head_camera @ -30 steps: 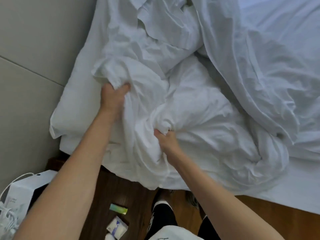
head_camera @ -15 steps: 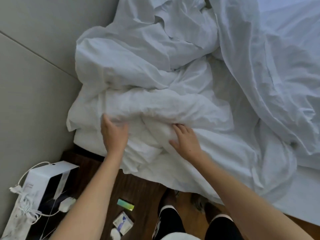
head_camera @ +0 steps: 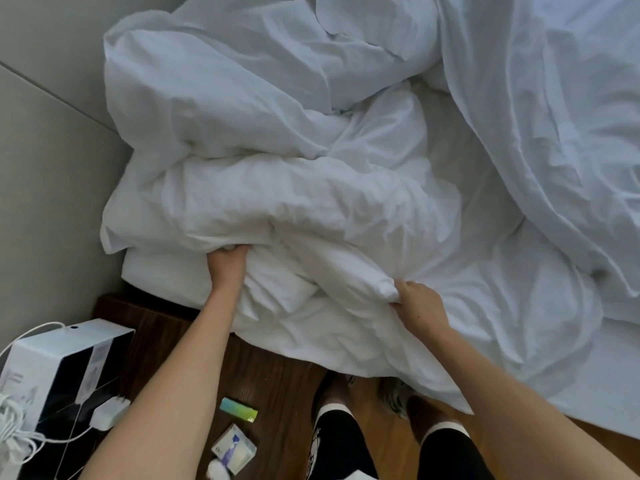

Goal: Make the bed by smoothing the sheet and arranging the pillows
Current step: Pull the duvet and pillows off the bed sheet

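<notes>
Beside grey wall (head_camera: pixel 45 188), mid-untangling: left hand (head_camera: pixel 227 268) and right hand (head_camera: pixel 417 304) clamped on rumpled white cotton sheet (head_camera: pixel 311 216); next, tugging outward, flat.

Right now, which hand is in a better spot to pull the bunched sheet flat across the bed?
Probably the right hand. It pinches a fold of the sheet beside the open stretch of mattress. The left hand grips the sheet too, but sits near the wall, with little room to pull.
</notes>
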Motion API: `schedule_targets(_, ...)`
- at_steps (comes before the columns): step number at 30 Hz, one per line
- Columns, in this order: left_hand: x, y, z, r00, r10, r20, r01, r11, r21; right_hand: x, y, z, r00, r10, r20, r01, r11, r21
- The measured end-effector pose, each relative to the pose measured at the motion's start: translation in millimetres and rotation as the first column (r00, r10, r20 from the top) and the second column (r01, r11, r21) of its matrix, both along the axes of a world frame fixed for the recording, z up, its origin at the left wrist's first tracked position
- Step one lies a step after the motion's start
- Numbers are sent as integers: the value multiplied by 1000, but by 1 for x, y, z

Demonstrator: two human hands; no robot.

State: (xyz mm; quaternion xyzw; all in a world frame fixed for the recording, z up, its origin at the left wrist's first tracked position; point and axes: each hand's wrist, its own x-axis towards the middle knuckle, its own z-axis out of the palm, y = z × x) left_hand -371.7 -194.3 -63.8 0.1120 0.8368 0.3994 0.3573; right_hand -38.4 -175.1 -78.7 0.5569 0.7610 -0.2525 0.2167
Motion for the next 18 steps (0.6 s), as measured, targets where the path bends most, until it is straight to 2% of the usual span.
schedule_targets(2,1,9,8,998,-33,-62,38,997,70,8,2,4,999,4,-48,-5,1000,-23)
schedule_targets(4,0,23,16,976,-97,-195,116,989,91,19,2,10,996,19,-92,-21,1000,-21)
schedule_targets(6,-5,43,14,918,-211,-335,243,969,55,28,3,17,991,39,-125,-39,999,10)
schedule_targets(8,-7,62,9,860,-301,-413,318,948,-30,34,3,23,990,49,-134,-45,998,32)
schedule_targets(13,9,85,17,943,-230,-239,249,967,51,38,1,35,989,68,-134,-65,998,28)
schedule_targets(15,10,74,33,933,-265,-243,283,958,45,48,7,45,992,91,-88,-88,995,42)
schedule_targets(18,2,39,79,881,-414,-230,423,906,-13,85,29,74,994,102,-36,-98,990,100)
